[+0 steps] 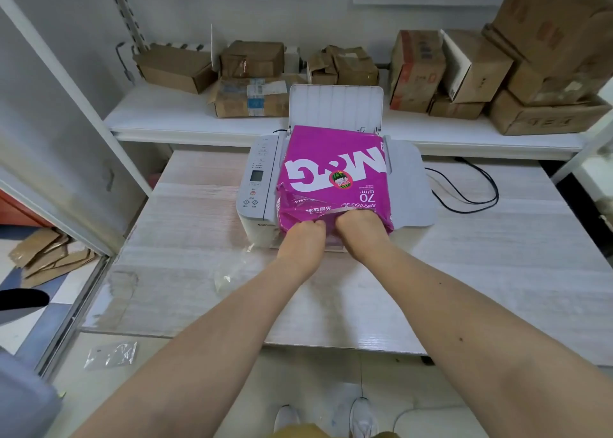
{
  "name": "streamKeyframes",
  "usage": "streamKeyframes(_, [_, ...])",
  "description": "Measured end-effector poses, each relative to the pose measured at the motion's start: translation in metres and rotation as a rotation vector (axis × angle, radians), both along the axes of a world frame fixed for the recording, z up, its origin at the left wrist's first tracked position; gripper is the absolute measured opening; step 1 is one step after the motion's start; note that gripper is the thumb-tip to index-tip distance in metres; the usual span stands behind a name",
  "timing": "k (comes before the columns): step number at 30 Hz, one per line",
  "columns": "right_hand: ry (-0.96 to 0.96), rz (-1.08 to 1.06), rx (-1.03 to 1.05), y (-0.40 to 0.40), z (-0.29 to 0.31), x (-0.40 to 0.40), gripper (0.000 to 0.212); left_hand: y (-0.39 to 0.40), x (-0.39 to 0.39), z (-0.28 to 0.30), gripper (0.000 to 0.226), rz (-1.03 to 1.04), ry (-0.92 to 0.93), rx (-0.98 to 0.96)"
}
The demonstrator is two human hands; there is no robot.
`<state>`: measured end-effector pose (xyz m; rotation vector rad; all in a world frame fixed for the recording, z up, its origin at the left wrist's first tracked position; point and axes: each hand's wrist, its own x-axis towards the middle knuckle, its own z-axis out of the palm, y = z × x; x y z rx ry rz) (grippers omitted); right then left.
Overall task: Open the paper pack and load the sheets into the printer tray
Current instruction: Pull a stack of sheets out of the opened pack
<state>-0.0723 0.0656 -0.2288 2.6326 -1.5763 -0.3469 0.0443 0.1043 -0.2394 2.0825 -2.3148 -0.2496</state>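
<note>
Working at the near end of the magenta plastic-wrapped paper pack with large white lettering point(335, 175), lying flat on top of the white desktop printer point(257, 185), itself standing on the pale wood-grain desk point(497, 255)

Left hand point(303, 238) and right hand point(360, 230) sitting side by side, almost touching, fingers curled into the torn wrapper flap at the near edge; grip of each hand pressed together, pinching wrapper film

Judging the step in hand as opening the wrapper; no sheets showing yet, loading not yet begun

Recommended handling for this step:
- keeping both grips close to the tear and pulling apart sideways, not upward, avoiding lifting the pack off the printer
- peeling film back along the pack, taking care not to crease top sheets
- keeping the pack weight centred, avoiding pressure on the control panel with small display point(256, 175) just beside the left edge of the pack

White ribbed rear paper tray point(335, 105) standing raised behind the far end of the pack, empty and ready for receiving sheets
</note>
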Motion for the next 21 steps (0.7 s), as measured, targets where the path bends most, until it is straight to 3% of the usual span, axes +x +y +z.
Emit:
streamKeyframes(10, [0.12, 0.075, -0.066, -0.012, 0.003, -0.007, 0.025, -0.001, 0.0, 0.0, 0.029, 0.029, 0.013, 0.0])
streamKeyframes(21, [0.115, 0.098, -0.072, -0.016, 0.004, -0.009, 0.024, -0.005, 0.0, -0.001, 0.021, 0.074, 0.083, -0.011])
